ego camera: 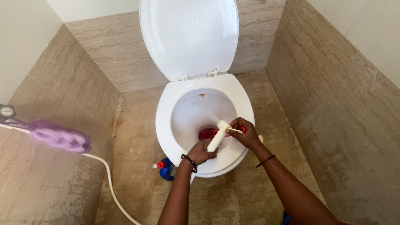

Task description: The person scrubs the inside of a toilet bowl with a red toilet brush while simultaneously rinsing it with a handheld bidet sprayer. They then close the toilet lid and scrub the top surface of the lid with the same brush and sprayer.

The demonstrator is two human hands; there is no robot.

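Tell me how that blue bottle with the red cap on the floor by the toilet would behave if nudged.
The blue bottle looks like rigid plastic, so probably stiff, not fragile. It seems to lie tilted against the toilet base, so likely to roll or slide. The tiled floor looks smooth, possibly damp.

Beige marble-tiled walls (pixel 71 96) and floor (pixel 137 125)

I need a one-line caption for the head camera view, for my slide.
Left hand aims a white spray nozzle into the toilet bowl; right hand holds a red brush.

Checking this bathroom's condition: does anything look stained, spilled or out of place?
A small brown stain marks the toilet bowl near its back rim. A blue bottle with a red cap sits on the floor against the toilet's base.
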